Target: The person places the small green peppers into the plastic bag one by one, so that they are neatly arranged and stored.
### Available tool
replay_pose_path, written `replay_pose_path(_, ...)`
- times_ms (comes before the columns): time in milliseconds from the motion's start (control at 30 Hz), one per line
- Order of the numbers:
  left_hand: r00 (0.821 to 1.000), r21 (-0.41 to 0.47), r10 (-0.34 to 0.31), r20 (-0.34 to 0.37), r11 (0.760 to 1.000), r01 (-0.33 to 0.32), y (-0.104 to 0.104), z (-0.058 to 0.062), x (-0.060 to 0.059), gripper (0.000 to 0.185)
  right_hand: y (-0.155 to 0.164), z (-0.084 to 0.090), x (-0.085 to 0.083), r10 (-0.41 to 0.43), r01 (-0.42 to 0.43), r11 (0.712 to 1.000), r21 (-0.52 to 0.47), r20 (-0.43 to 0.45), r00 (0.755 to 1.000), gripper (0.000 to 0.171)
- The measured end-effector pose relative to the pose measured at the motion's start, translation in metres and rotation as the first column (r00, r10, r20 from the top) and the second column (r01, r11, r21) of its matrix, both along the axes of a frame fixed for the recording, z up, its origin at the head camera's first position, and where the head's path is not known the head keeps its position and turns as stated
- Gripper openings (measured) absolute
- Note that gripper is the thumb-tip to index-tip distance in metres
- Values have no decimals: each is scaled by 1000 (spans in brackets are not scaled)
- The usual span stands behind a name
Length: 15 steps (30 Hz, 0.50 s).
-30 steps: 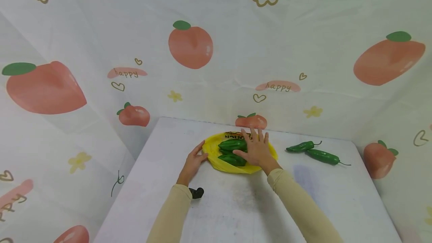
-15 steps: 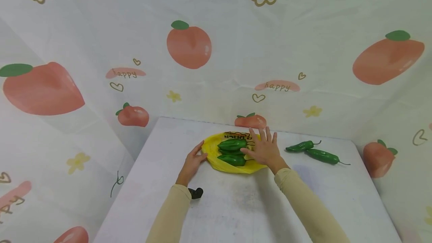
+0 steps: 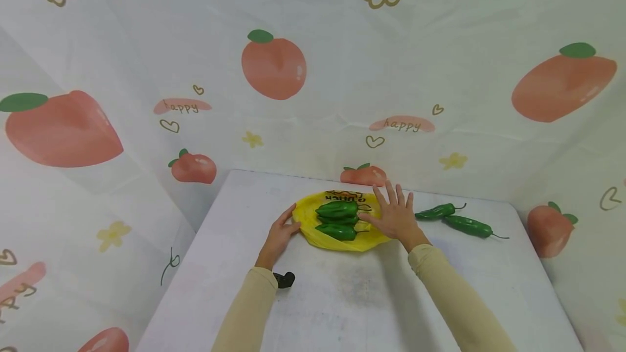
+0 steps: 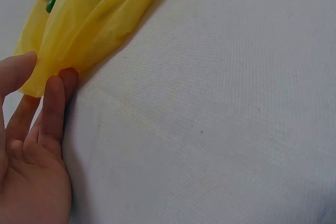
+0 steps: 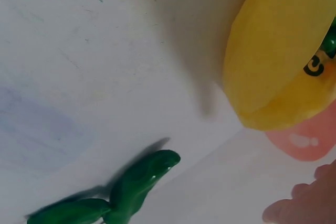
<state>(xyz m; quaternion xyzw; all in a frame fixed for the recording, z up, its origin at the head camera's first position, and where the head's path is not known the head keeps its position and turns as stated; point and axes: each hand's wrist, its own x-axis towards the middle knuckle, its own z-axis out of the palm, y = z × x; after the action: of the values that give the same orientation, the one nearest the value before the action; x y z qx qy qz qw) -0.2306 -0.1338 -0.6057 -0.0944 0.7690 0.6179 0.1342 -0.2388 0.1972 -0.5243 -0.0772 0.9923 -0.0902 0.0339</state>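
1. Far left: a small black object (image 3: 284, 279) lies on the white table (image 3: 342, 308) just beside your left sleeve. I can't tell what it is, and neither hand touches it.
2. Your left hand (image 3: 280, 232) sits at the left edge of the yellow plastic bag (image 3: 337, 240). The left wrist view shows thumb and fingers (image 4: 55, 103) pinching the bag's edge (image 4: 79, 35). My read: that pinch anchors the bag so it doesn't slide on the smooth table.
3. The bag lies flat at table centre, towards the far edge, with its printed end pointing away from you. Three green peppers (image 3: 337, 219) lie across it, touching one another, stems towards the right. Whether they are inside the bag or on top of it, the views don't settle.
4. Your right hand (image 3: 396, 216) is over the right edge of the bag, fingers straight and spread, holding nothing. I can't tell if the palm touches the bag or hovers. In the right wrist view only the fingertips (image 5: 310, 203) show, at the lower right corner, clear of the bag (image 5: 278, 51).
5. Right of that hand: two more green peppers (image 3: 452, 219) lie loose on the table, end to end and nearly touching, stems to the right, well apart from the bag. The nearest tip (image 5: 142, 177) is close to your right hand. That hand sits between the bag and these two.
6. The peach-print cloth backdrop (image 3: 274, 67) wraps the far and side walls.
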Motion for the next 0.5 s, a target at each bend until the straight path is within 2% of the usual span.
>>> replay_pose_path(167, 1000, 13, 1, 6, 1000, -1, 0, 0, 0, 54, 9, -1, 0, -13, 13, 1000, 22, -8, 1000, 94)
replay_pose_path(500, 1000, -14, 1, -3, 1000, -1, 1, -2, -2, 55, 29, -4, 6, -35, 35, 999, 12, -22, 999, 93)
